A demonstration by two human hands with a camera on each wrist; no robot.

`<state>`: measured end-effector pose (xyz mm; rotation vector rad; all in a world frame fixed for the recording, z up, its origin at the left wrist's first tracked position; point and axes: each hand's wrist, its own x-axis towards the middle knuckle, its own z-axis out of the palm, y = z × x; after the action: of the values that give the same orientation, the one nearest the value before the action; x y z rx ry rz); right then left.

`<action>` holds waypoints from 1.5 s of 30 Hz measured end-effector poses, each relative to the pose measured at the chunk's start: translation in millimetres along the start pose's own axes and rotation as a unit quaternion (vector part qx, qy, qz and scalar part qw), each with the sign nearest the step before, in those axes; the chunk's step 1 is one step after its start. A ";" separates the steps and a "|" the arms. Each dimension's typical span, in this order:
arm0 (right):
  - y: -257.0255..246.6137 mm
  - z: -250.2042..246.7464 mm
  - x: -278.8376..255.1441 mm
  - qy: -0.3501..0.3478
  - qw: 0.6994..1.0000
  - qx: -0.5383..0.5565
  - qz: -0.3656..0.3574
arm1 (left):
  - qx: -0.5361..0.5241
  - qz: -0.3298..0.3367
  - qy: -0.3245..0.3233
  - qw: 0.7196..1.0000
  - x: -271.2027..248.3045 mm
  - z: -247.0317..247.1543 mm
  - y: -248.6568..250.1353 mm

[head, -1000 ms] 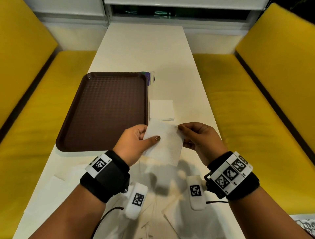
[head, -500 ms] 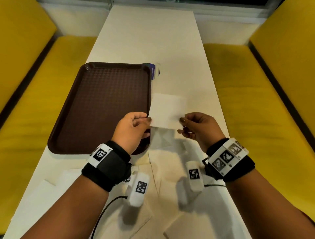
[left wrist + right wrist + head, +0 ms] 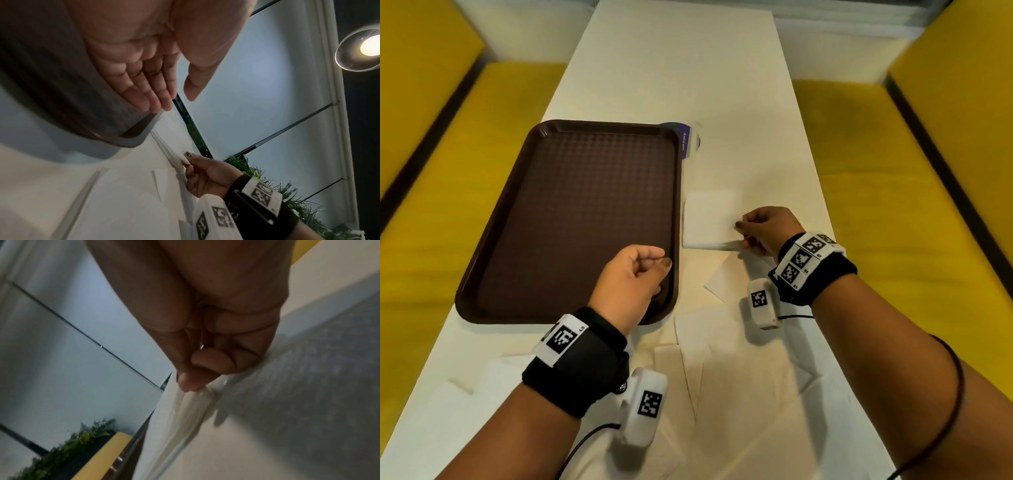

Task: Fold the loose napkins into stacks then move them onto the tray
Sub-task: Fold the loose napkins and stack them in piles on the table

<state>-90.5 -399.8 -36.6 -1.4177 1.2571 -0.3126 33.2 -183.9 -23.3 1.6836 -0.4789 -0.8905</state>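
Observation:
A folded white napkin [image 3: 711, 216] lies on a small stack [image 3: 709, 245] on the table, just right of the brown tray [image 3: 571, 219]. My right hand [image 3: 763, 233] pinches the napkin's right edge between thumb and fingers; the right wrist view shows the thumb [image 3: 189, 382] pressed on the white paper [image 3: 185, 415]. My left hand [image 3: 633, 274] hovers over the tray's near right corner, fingers relaxed and holding nothing; its fingers [image 3: 156, 97] are straight in the left wrist view. Several loose unfolded napkins [image 3: 722, 377] lie on the near table.
The tray has nothing on it. A small purple and white packet [image 3: 690, 140] lies at the tray's far right corner. Yellow bench seats [image 3: 893, 205] flank the long white table [image 3: 688, 75]. More loose napkins [image 3: 465, 387] lie at the near left.
The folded napkin, held up by both hands before, has gone down onto the stack. My left hand has let go and drawn back left over the tray; my right hand still pinches it.

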 end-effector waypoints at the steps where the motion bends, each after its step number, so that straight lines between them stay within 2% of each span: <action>1: 0.1 0.8 2.3 0.004 1.000 -0.017 -0.001 | 0.001 0.001 -0.001 1.000 0.0 0.0 -0.7; 11: 1.3 1.2 0.2 0.046 0.993 -0.106 -0.021 | 0.010 -0.001 -0.009 1.000 -5.5 1.2 0.0; 16: -4.7 -11.4 -28.3 0.056 0.988 -0.137 -0.048 | 0.037 0.007 -0.017 0.999 -15.5 3.7 2.4; 19: -1.6 -22.7 -61.9 0.037 0.982 -0.164 -0.088 | 0.062 0.022 -0.030 0.997 -26.3 8.1 2.5; 24: 31.0 -36.1 -117.2 -0.045 0.962 -0.244 -0.117 | 0.134 0.042 -0.078 0.987 -48.3 21.4 -4.9; 28: 60.2 -40.6 -145.5 -0.078 0.929 -0.340 -0.125 | 0.218 0.066 -0.110 0.968 -65.7 32.5 -15.9; 32: 74.7 -41.0 -168.7 -0.062 0.910 -0.388 -0.131 | 0.320 0.090 -0.123 0.935 -79.2 37.0 -30.6; 38: 90.6 -28.3 -191.1 -0.074 0.907 -0.402 -0.102 | 0.430 0.099 -0.152 0.885 -96.3 37.4 -42.4; 42: 100.7 -23.7 -197.8 -0.057 0.904 -0.411 -0.105 | 0.480 0.109 -0.156 0.856 -101.3 40.3 -46.5; 45: 102.6 -22.3 -199.5 -0.049 0.905 -0.409 -0.107 | 0.493 0.113 -0.147 0.850 -102.8 42.9 -46.7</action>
<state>-236.4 -228.2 -25.0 -2.2635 1.1978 0.1792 -70.7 -124.4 -39.6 2.3243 -1.5100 -0.7603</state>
